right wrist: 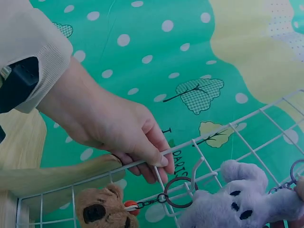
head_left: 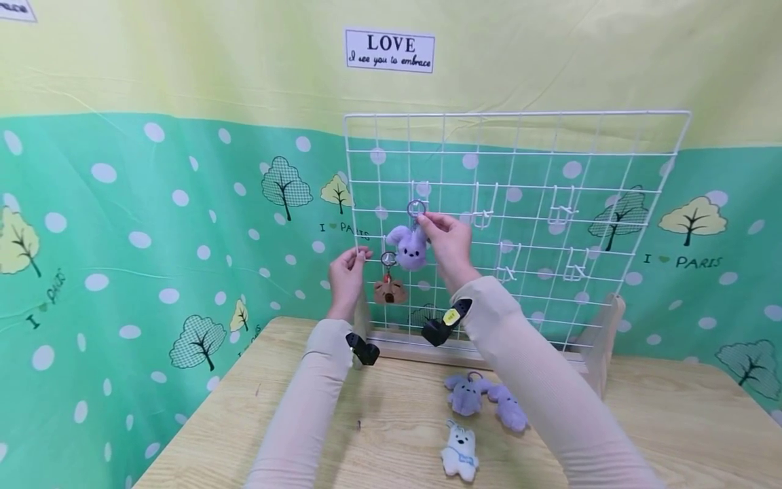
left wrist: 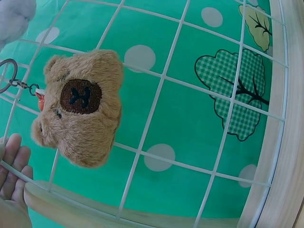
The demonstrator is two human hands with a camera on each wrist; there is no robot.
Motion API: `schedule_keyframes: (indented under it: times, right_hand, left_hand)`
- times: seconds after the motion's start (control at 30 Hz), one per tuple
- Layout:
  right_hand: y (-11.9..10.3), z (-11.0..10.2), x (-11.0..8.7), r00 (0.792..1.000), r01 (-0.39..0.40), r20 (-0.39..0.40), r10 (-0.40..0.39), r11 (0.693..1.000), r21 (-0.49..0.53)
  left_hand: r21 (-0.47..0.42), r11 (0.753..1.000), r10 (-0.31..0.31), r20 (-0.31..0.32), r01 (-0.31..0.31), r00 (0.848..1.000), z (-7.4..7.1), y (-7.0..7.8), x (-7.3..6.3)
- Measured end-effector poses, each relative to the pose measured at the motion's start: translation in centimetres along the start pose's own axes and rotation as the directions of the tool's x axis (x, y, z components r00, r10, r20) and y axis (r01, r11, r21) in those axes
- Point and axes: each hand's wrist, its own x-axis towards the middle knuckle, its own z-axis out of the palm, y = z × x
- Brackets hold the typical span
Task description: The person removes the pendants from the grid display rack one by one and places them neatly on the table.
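My left hand (head_left: pixel 347 277) grips the left edge wire of the white wire grid panel (head_left: pixel 518 113); the right wrist view shows its thumb and fingers around that wire. Up by the grid, my right hand (head_left: pixel 449 243) pinches a purple long-eared plush keychain (head_left: pixel 411 250) near its ring (head_left: pixel 417 208), in front of an upper hook. Just below and to its left, a brown bear-head keychain (head_left: pixel 389 292) hangs by its ring from a lower hook. Seen from the left wrist, the bear (left wrist: pixel 85 109) is close to the left fingers (left wrist: pixel 16 161).
Several white hooks (head_left: pixel 562 214) sit on the grid's right half. Wooden feet (head_left: pixel 605 339) hold the grid upright on the table (head_left: pixel 244 421). A greyish plush (head_left: pixel 466 395), a purple plush (head_left: pixel 508 409) and a white bear plush (head_left: pixel 460 454) lie in front. A green patterned curtain (head_left: pixel 201 272) hangs behind.
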Motion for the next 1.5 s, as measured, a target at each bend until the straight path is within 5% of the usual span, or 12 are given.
schedule_keyframes:
  times: [0.73, 1.23, 1.5]
  right_hand:
    - [-1.2, -0.7, -0.6, 0.993, 0.114, 0.020, -0.113, 0.989, -0.090]
    - [-2.2, -1.0, -1.1, 0.986, 0.153, 0.084, -0.147, 0.986, -0.070]
    - [-2.9, -2.4, -1.9, 0.974, 0.194, 0.115, -0.196, 0.980, 0.030]
  left_hand:
    - [0.006, 1.000, -0.014, -0.011, 0.014, 1.000, 0.0, 0.2, -0.2]
    - [0.009, 1.000, 0.013, -0.027, -0.013, 1.000, 0.0, 0.0, -0.3]
    - [0.005, 1.000, -0.008, -0.006, 0.009, 1.000, 0.0, 0.1, -0.2]
